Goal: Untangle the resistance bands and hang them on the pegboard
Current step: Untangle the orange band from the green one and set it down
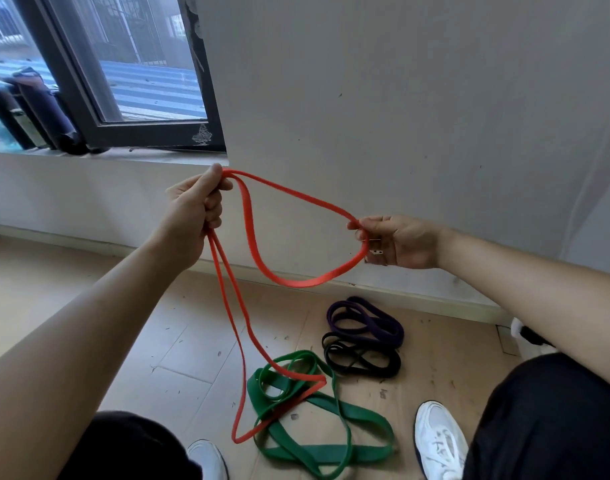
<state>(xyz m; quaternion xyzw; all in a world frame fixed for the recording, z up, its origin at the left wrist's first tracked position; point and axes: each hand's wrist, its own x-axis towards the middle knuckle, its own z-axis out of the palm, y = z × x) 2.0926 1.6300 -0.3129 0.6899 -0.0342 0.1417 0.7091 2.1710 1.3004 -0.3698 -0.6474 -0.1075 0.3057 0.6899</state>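
A long red resistance band is held up in front of the wall. My left hand grips it in a fist at the top. My right hand pinches the far end of a loop stretched between the hands. Two red strands hang from the left fist to the floor, and their lower end lies across a wide green band. A purple band and a black band lie coiled side by side near the wall. No pegboard is in view.
A pale wall stands straight ahead, with a dark-framed window and sill at upper left. My white shoes stand on the wooden floor on either side of the green band. The floor is speckled with small debris.
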